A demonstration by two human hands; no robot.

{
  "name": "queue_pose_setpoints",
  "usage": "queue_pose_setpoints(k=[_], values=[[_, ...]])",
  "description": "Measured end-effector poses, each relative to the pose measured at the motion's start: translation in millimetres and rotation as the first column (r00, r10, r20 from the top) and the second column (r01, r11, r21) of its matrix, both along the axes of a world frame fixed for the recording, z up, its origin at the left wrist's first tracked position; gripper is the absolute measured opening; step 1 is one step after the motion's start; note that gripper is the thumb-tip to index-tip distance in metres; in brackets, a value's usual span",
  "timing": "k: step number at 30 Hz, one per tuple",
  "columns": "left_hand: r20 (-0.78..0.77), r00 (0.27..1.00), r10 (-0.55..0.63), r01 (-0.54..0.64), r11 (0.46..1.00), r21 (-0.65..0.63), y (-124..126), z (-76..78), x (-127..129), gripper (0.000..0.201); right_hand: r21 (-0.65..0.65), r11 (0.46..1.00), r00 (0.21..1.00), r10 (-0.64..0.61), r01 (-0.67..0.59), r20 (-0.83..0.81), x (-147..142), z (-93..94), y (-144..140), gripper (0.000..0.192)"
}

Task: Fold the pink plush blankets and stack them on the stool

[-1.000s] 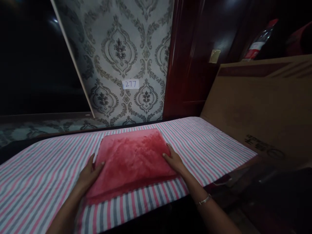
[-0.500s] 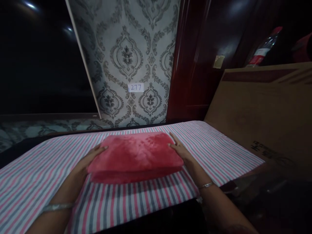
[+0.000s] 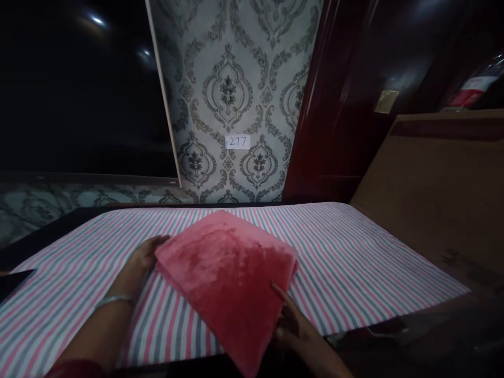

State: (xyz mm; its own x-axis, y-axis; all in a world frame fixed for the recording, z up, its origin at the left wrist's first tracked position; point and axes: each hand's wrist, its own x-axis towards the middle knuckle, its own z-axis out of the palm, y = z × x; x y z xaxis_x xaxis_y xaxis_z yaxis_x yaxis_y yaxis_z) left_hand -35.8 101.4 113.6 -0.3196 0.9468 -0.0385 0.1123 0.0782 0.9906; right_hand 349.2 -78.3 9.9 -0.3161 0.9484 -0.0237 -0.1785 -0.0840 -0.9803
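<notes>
A red plush cushion [image 3: 232,273], square and fairly flat, lies turned like a diamond, with one corner pointing toward me past the table's front edge. At its left corner is my left hand [image 3: 147,252], closed against the side with its fingertips along the far edge. Gripping the lower right edge, my right hand [image 3: 293,320] has one finger on top and the others partly hidden below. Light and dark patches mark the cushion's pile. Under it spreads a striped cloth [image 3: 354,262] in pink, grey and white.
A large cardboard box [image 3: 437,189] stands at the right, with a bottle [image 3: 472,92] above its top edge. Behind the table are patterned wallpaper with a paper label [image 3: 238,142] reading 277, and a dark screen [image 3: 79,94]. A black object [image 3: 13,283] lies at the left edge.
The cushion has turned from lying square to me to lying cornerwise. My right hand has come nearer along its edge, while my left stays at the left side. The view has shifted left.
</notes>
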Motion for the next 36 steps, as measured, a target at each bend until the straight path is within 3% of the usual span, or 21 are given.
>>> queue_pose_setpoints(k=[2,4,7,11,15,18,22,24,28,32,36], values=[[0.111,0.992,0.061,-0.053,0.996,-0.075,-15,-9.4,-11,0.009,-0.046,0.999,0.995,0.022,-0.018,0.097,22,3.2,3,0.086],[0.267,0.950,0.161,-0.137,0.985,-0.106,-34,-13.6,-17,0.007,-0.010,0.998,0.971,-0.056,0.060,0.230,47,20.8,18,0.072],[0.429,0.874,0.227,-0.190,0.973,-0.128,-70,-21.3,-10,0.014,0.210,0.951,0.904,-0.286,0.228,0.317,67,51.9,61,0.056],[0.601,0.765,0.233,-0.159,0.972,-0.175,-121,-43.2,17,0.018,0.389,0.883,0.828,-0.415,0.265,0.377,56,68.3,140,0.054],[0.708,0.668,0.229,-0.038,0.961,-0.275,-146,-62.8,46,0.016,0.281,0.944,0.705,-0.320,0.176,0.633,33,64.2,199,0.061],[0.724,0.669,0.170,0.041,0.964,-0.263,-145,-68.0,61,0.011,0.235,0.966,0.708,-0.241,0.108,0.664,21,63.7,212,0.060],[0.645,0.763,0.044,0.081,0.983,-0.163,-134,-68.3,71,0.020,0.132,0.991,0.791,-0.079,-0.002,0.607,13,68.8,209,0.057],[0.582,0.813,0.003,0.102,0.984,-0.148,-128,-67.3,76,0.031,0.055,0.998,0.795,-0.012,-0.027,0.606,12,71.4,208,0.054],[0.540,0.841,-0.020,0.028,1.000,-0.006,-119,-64.5,93,0.049,0.036,0.999,0.773,-0.040,0.022,0.634,13,74.2,210,0.063],[0.522,0.852,-0.035,-0.019,0.995,0.097,-110,-56.6,105,0.071,0.145,0.989,0.776,-0.113,0.027,0.620,8,82.6,214,0.060],[0.455,0.891,-0.005,-0.058,0.991,0.124,-95,-23.4,93,0.071,0.290,0.956,0.852,-0.193,0.052,0.486,7,100.6,205,0.047]])
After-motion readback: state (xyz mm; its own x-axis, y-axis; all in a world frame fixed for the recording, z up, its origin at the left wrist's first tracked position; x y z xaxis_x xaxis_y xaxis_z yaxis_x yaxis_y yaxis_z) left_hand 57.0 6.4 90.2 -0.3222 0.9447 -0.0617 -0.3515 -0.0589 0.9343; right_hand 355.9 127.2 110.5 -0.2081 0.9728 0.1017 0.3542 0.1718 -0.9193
